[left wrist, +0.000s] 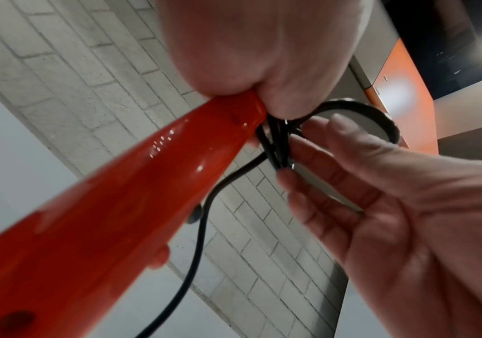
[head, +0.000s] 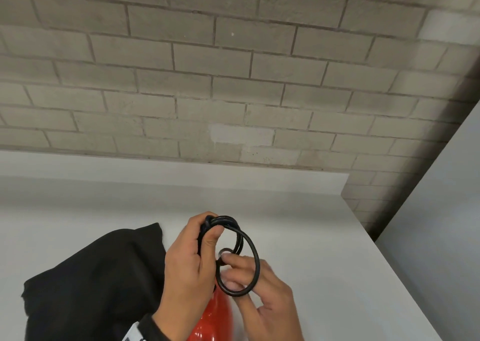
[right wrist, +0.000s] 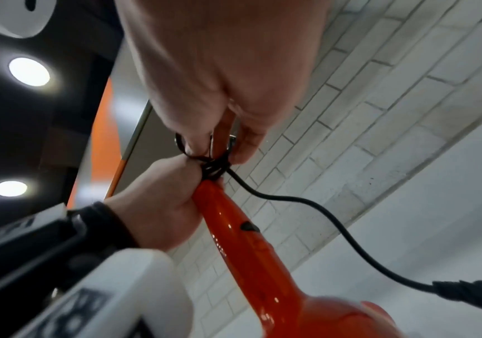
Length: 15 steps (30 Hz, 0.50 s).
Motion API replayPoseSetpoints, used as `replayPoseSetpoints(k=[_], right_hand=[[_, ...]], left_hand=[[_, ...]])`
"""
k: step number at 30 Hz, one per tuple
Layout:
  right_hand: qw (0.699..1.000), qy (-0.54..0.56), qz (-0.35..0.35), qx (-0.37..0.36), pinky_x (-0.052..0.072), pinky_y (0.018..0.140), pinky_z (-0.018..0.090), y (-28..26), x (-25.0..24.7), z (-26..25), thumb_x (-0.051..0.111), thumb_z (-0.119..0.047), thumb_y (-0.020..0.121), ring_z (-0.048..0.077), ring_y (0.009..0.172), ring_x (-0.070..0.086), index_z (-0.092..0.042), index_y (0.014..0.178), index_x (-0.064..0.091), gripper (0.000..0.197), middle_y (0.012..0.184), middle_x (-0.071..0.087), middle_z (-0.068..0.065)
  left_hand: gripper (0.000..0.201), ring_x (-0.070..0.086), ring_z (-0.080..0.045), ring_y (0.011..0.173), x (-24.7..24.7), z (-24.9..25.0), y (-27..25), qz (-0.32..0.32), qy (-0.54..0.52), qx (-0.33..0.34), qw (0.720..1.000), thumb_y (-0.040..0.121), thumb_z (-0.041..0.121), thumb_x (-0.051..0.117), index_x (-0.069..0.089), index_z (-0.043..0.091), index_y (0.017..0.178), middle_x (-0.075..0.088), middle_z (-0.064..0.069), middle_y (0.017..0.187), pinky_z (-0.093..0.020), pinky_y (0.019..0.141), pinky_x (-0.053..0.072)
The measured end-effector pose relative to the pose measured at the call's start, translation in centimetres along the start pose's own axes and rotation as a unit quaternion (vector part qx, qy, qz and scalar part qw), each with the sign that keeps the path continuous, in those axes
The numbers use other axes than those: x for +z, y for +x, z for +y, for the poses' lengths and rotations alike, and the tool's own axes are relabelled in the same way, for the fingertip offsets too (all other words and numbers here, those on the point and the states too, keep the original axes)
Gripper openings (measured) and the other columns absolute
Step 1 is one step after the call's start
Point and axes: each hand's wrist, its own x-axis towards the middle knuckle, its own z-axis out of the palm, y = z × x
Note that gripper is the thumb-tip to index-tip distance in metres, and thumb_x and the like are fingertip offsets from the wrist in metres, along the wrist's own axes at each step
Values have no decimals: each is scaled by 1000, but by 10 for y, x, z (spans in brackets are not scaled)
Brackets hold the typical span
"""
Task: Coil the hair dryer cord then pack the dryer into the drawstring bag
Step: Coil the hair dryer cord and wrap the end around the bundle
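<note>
Head view, left hand [head: 185, 260] clenched around coiled cord [head: 240, 259] and dryer [head: 213, 320], right hand [head: 262, 296] pinching loop

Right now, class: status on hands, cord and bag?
Left hand grips coiled cord and dryer. Right hand pinches a loop. Bag beside, nothing blocking.

Light: even and soft over the white table [head: 324, 237] and brick wall [head: 233, 68]
Sources: two round ceiling lamps [right wrist: 29, 71], blown out
Glare: small highlights on the red hair dryer [left wrist: 153, 178]
Blur: near hands smeared in wrist views
Distortion: brick lines bend toward edges
</note>
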Motion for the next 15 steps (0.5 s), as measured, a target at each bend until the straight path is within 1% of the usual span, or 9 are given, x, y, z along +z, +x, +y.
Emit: replayPoseSetpoints(k=[2,4,5,6,8,10,11,13,15], right_hand=[[1000,9,2,-7,49,87,24,2,-6,-3,70,-27,86,14,102,65,-27,93,75,9,108,71,-16],[999,11,-33,-5,49,90,24,2,-10,-8,76,-23,79,14,109,63,-28,103,72,25,114,69,-14],[998,10,-54,6,48,92,24,1,-9,-9,78,-23,77,14,113,61,-30,110,69,35,118,67,-14],[998,10,-58,15,48,92,23,0,-8,-9,79,-25,76,14,115,60,-32,112,68,39,121,65,-14],[999,20,-29,6,48,92,22,-1,-4,-7,78,-31,78,14,111,63,-31,105,71,28,116,67,-14],[999,42,3,-11,50,90,28,1,-1,-9,73,-37,81,17,104,65,-29,92,73,13,106,70,-11],[997,71,11,-1,51,89,34,2,0,-13,70,-41,83,20,101,65,-30,87,72,12,100,72,-8],[984,164,24,69,52,86,40,4,-2,-17,69,-51,80,24,95,67,-31,80,72,20,87,75,0],[941,310,32,131,55,83,37,6,-15,-15,69,-50,80,29,92,70,-22,79,70,28,75,74,6]], left_hand=[[14,59,0,67,0,2,0,0,3,2,1000,89,47,43,54,51,98,63,22,82,-7,61,43],[12,60,1,71,1,3,1,1,3,0,1000,91,41,47,55,49,96,64,24,83,-5,63,42],[12,61,2,75,2,3,1,3,4,2,1000,92,38,49,55,47,95,64,25,86,-5,65,42],[11,62,2,78,3,4,1,4,3,5,1000,92,37,49,55,46,94,64,26,89,-5,66,42],[11,62,1,78,4,5,0,-2,-4,11,1000,90,42,46,55,46,94,64,24,91,-5,66,43],[14,62,-1,79,5,7,-1,-9,-5,15,1000,90,44,43,56,44,96,64,22,92,-7,65,45],[14,63,-1,79,5,7,-1,-10,-9,13,1000,90,44,43,56,43,96,64,21,92,-8,65,46],[14,62,-1,78,2,5,0,-5,-4,17,1000,92,41,43,56,45,97,64,22,90,-7,65,44],[13,61,-1,72,-2,3,3,2,8,15,1000,95,39,45,55,47,97,63,22,85,-5,63,41]])
